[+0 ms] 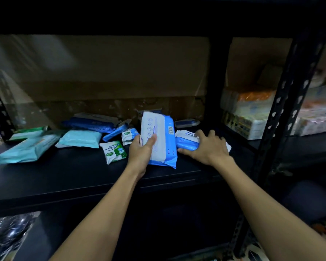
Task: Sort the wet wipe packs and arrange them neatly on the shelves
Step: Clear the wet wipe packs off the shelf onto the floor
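My left hand [140,150] grips a large blue-and-white wipe pack [161,140], held upright with its lower edge on the black shelf [73,178]. My right hand [205,146] is curled over a smaller blue-and-white pack [187,141] lying flat just right of it. To the left lie a small green-and-white antibacterial pack [114,151], two pale teal packs [80,138] [26,148], a green pack [27,132] and dark blue packs [90,123] toward the back. Another small white pack [128,135] sits behind my left hand.
A black perforated upright [282,113] stands at the right. Beyond it, stacked wrapped goods [252,113] fill the neighbouring shelf. Brown cardboard [102,72] backs the shelf. A lower shelf holds a shiny dark bag [8,236] at bottom left.
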